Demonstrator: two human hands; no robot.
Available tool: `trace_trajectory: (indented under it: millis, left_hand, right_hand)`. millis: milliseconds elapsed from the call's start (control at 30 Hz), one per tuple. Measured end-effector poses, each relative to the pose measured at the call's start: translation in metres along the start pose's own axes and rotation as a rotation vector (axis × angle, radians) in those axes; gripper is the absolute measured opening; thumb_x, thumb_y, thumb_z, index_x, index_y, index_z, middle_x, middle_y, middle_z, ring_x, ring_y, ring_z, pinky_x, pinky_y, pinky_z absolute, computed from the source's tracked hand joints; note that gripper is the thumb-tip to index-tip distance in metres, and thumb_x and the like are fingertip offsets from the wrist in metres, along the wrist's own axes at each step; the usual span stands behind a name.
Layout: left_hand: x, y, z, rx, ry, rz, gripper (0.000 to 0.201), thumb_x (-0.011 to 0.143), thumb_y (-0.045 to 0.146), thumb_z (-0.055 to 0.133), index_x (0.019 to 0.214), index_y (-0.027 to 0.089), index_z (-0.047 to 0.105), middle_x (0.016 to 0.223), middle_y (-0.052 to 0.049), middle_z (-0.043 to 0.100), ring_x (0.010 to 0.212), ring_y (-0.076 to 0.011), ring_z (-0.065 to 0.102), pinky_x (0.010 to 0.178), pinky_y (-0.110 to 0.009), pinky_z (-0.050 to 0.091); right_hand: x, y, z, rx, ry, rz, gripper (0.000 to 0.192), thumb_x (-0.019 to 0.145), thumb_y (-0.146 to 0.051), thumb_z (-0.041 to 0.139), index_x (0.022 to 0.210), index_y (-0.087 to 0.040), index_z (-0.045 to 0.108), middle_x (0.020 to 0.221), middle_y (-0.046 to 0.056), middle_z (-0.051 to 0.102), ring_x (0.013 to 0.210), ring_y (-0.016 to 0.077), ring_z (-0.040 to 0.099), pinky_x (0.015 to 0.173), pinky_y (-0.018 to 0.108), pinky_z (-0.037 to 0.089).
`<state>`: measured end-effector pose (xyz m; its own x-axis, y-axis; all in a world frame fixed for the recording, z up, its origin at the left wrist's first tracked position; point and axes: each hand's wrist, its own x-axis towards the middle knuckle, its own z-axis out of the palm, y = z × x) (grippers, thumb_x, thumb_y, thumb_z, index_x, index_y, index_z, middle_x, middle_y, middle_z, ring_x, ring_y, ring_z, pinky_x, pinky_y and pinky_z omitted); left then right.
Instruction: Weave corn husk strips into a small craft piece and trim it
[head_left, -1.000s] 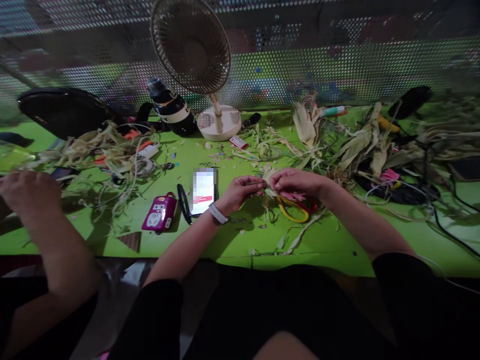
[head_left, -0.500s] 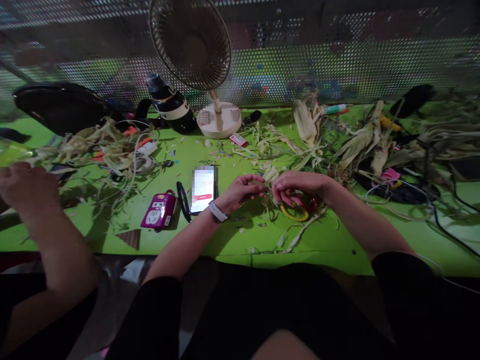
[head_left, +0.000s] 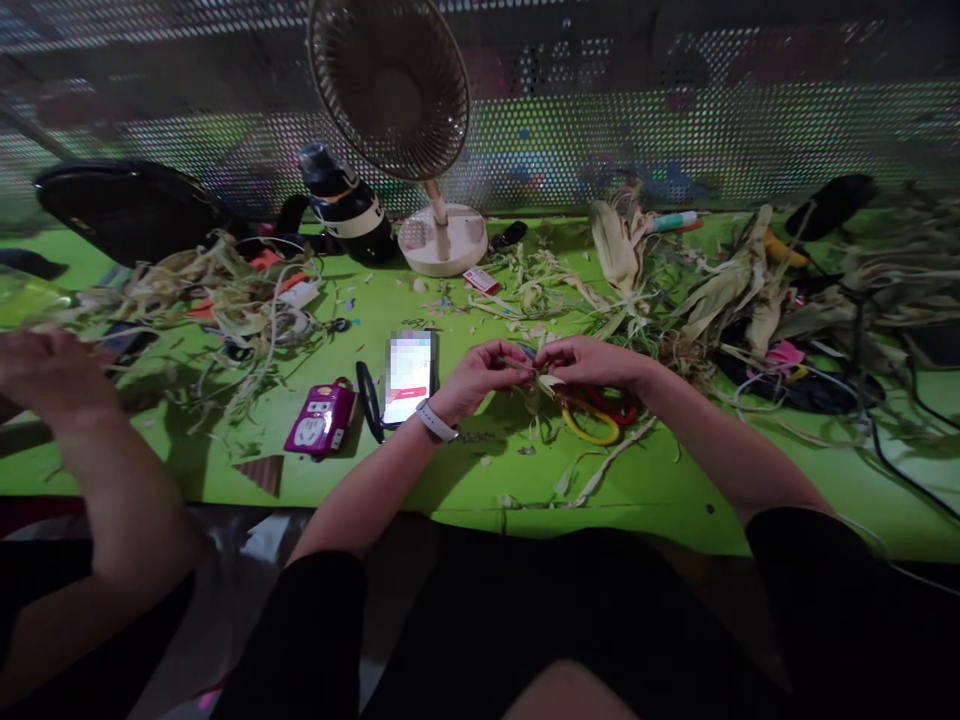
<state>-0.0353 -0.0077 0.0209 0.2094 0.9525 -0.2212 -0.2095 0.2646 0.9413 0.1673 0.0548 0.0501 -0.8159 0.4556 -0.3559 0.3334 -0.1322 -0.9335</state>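
My left hand (head_left: 480,378) and my right hand (head_left: 592,362) meet above the green table (head_left: 450,480), both pinching a small pale strip of corn husk (head_left: 538,374) between the fingertips. A white watch sits on my left wrist (head_left: 435,422). Just under my right hand lie scissors with yellow and red handles (head_left: 596,415). A phone with a lit screen (head_left: 409,378) lies left of my left hand, next to a black ring-shaped band (head_left: 367,402).
A desk fan (head_left: 420,130), a dark bottle (head_left: 346,208) and a black round object (head_left: 127,210) stand at the back. Husk piles (head_left: 720,290) and cables (head_left: 862,400) cover the right; more husks (head_left: 217,290) lie left. A pink power strip (head_left: 319,424) lies near another person's hand (head_left: 45,385).
My right hand has lifted off the scissors and drawn closer to my left, fingertips now meeting on the husk strip. The other person's hand at the left shifted slightly.
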Motion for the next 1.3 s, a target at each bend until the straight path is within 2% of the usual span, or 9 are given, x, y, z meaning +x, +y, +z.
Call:
trace_trajectory:
  millis: [200, 367, 467, 700, 933, 1033, 1167, 1233, 1300]
  left_hand:
    - [-0.003, 0.000, 0.002, 0.236, 0.113, 0.199, 0.035, 0.061, 0.034, 0.082, 0.082, 0.014, 0.062, 0.081, -0.004, 0.071, 0.067, -0.0127, 0.067, 0.067, -0.027, 0.055]
    - [-0.013, -0.004, 0.008, 0.683, 0.293, 0.480, 0.013, 0.077, 0.025, 0.068, 0.087, 0.018, 0.068, 0.089, -0.006, 0.074, 0.079, -0.0157, 0.069, 0.077, -0.028, 0.053]
    - [-0.016, -0.008, 0.008, 0.871, 0.295, 0.603, 0.011, 0.081, 0.023, 0.064, 0.089, 0.020, 0.071, 0.093, -0.007, 0.075, 0.084, -0.0175, 0.070, 0.080, -0.029, 0.052]
    - [-0.011, -0.011, 0.004, 0.942, 0.309, 0.631, 0.012, 0.080, 0.027, 0.066, 0.088, 0.023, 0.074, 0.088, -0.007, 0.077, 0.077, -0.0186, 0.071, 0.074, -0.029, 0.051]
    - [-0.011, -0.013, 0.002, 0.921, 0.343, 0.663, 0.015, 0.081, 0.028, 0.064, 0.091, 0.023, 0.075, 0.090, -0.007, 0.077, 0.076, -0.0165, 0.070, 0.073, -0.028, 0.053]
    - [-0.011, -0.014, 0.002, 0.901, 0.341, 0.674, 0.016, 0.081, 0.027, 0.064, 0.092, 0.023, 0.075, 0.091, -0.007, 0.077, 0.075, -0.0157, 0.070, 0.073, -0.027, 0.054]
    - [-0.010, -0.014, 0.005, 0.781, 0.348, 0.645, 0.015, 0.080, 0.027, 0.066, 0.090, 0.023, 0.076, 0.090, -0.006, 0.077, 0.072, -0.0147, 0.069, 0.072, -0.027, 0.055]
    - [-0.008, -0.014, 0.006, 0.655, 0.360, 0.569, 0.016, 0.078, 0.030, 0.069, 0.090, 0.023, 0.077, 0.089, -0.005, 0.076, 0.065, -0.0136, 0.067, 0.066, -0.026, 0.055]
    - [-0.006, -0.013, 0.006, 0.502, 0.355, 0.461, 0.019, 0.075, 0.034, 0.072, 0.089, 0.022, 0.077, 0.088, -0.004, 0.076, 0.061, -0.0125, 0.065, 0.059, -0.026, 0.056]
  right_hand:
    - [0.001, 0.000, 0.000, -0.076, 0.049, -0.021, 0.019, 0.073, -0.019, 0.062, 0.092, -0.016, 0.061, 0.065, -0.005, 0.064, 0.056, 0.0090, 0.063, 0.058, 0.022, 0.051]
    - [0.002, -0.004, 0.001, -0.180, 0.118, -0.033, 0.017, 0.077, -0.020, 0.060, 0.090, -0.014, 0.069, 0.069, -0.002, 0.069, 0.050, 0.0074, 0.060, 0.053, 0.020, 0.051]
    - [0.003, -0.002, 0.001, -0.122, 0.149, -0.044, 0.021, 0.082, -0.027, 0.057, 0.091, -0.013, 0.070, 0.064, -0.002, 0.068, 0.043, 0.0051, 0.053, 0.043, 0.016, 0.043]
    - [0.011, 0.014, -0.001, 0.094, 0.047, -0.095, 0.039, 0.082, -0.039, 0.064, 0.111, -0.013, 0.065, 0.057, -0.004, 0.066, 0.034, 0.0028, 0.047, 0.035, 0.014, 0.034]
    - [0.013, 0.015, 0.001, 0.109, 0.223, -0.177, 0.034, 0.073, -0.042, 0.070, 0.090, -0.013, 0.067, 0.053, -0.005, 0.061, 0.040, 0.0061, 0.052, 0.040, 0.017, 0.037]
    - [0.011, 0.010, 0.004, -0.061, 0.344, -0.252, 0.028, 0.076, -0.040, 0.062, 0.086, -0.015, 0.067, 0.055, -0.004, 0.060, 0.045, 0.0078, 0.051, 0.046, 0.020, 0.039]
    - [0.002, 0.000, 0.005, -0.695, 0.519, -0.376, 0.016, 0.075, -0.028, 0.057, 0.075, -0.017, 0.068, 0.067, 0.003, 0.065, 0.059, 0.0117, 0.052, 0.053, 0.023, 0.031]
    - [-0.004, -0.006, 0.004, -0.970, 0.541, -0.374, 0.013, 0.073, -0.025, 0.057, 0.071, -0.018, 0.067, 0.072, 0.005, 0.067, 0.064, 0.0133, 0.051, 0.054, 0.025, 0.024]
    - [-0.010, -0.010, -0.001, -1.070, 0.514, -0.351, 0.014, 0.075, -0.025, 0.055, 0.069, -0.018, 0.066, 0.071, 0.004, 0.067, 0.064, 0.0134, 0.050, 0.055, 0.026, 0.022]
